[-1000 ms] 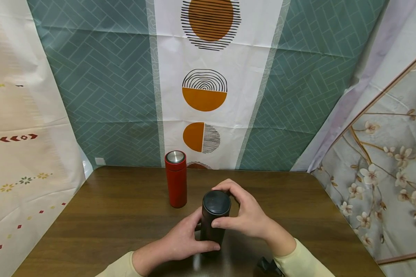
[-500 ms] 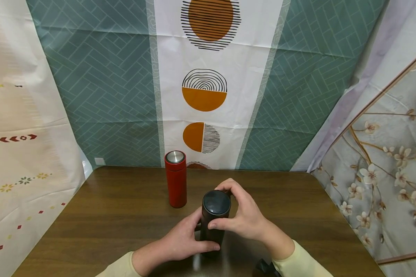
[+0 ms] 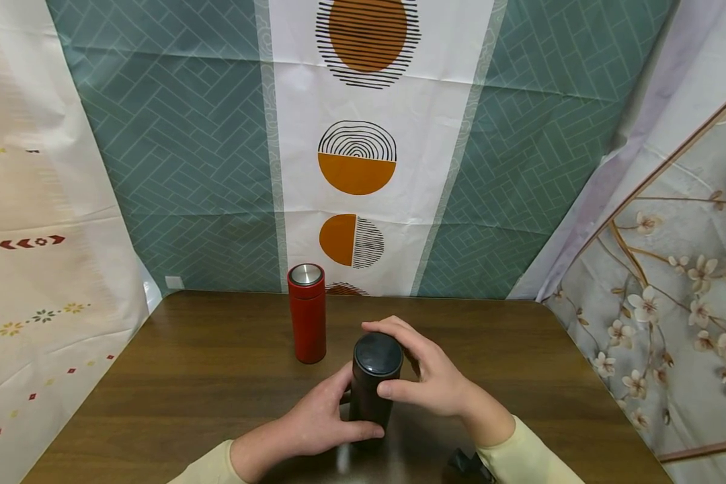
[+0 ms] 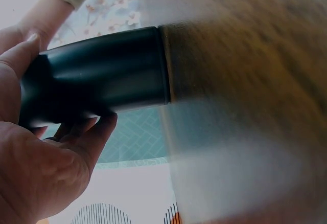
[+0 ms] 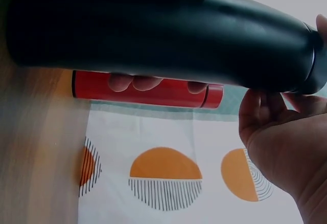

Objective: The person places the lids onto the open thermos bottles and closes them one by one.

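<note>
A black thermos flask (image 3: 372,396) stands upright near the middle front of the table. My left hand (image 3: 317,413) grips its body from the left, the thumb across the near side. At its top, my right hand (image 3: 426,373) spans the lid (image 3: 378,353), thumb on the near side and fingers round the far side. The right wrist view shows that hand (image 5: 291,142) at the capped end of the flask (image 5: 153,29). In the left wrist view the flask's base (image 4: 162,65) meets the tabletop.
A red thermos flask (image 3: 310,323) with a silver-topped lid stands behind and left of the black one. The brown wooden table (image 3: 218,363) ends at a patterned cloth backdrop (image 3: 351,202). A small black object (image 3: 467,465) shows by the right sleeve.
My right thumb has shifted right along the near side, while the fingers have come farther left behind the lid. The left hand and both flasks have stayed in place.
</note>
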`<action>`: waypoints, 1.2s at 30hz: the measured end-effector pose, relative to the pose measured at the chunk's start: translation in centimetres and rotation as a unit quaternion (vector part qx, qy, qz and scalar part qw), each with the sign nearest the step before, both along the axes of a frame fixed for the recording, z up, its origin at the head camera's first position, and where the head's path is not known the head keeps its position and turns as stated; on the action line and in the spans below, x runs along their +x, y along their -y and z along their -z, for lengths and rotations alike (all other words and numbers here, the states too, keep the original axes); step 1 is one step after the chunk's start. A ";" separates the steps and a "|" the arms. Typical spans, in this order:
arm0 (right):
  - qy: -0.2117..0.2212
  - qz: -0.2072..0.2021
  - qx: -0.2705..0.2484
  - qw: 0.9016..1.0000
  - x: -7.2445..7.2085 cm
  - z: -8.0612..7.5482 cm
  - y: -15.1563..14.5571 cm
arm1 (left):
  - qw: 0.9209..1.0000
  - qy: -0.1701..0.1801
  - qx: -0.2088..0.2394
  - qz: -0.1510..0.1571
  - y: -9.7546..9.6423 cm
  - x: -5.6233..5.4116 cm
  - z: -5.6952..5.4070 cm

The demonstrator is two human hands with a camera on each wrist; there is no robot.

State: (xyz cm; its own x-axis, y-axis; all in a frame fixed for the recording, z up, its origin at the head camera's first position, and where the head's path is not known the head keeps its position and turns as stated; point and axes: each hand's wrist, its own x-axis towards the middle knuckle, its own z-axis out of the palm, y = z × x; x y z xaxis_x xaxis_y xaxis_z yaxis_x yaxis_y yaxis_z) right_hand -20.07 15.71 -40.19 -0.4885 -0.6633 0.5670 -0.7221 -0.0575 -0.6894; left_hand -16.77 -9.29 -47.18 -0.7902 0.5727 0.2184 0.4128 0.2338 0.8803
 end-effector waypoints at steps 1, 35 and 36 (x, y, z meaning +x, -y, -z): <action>-0.001 -0.006 -0.005 1.000 -0.1 0.0 0.0 | 1.000 0.001 -0.001 0.000 0.0 0.0 0.0; -0.052 0.090 -0.013 0.994 0.1 0.2 0.4 | 1.000 -0.003 0.002 0.001 -0.1 0.0 0.1; -0.052 0.091 -0.012 0.994 0.1 0.2 0.4 | 1.000 -0.004 0.002 0.001 -0.1 0.0 0.1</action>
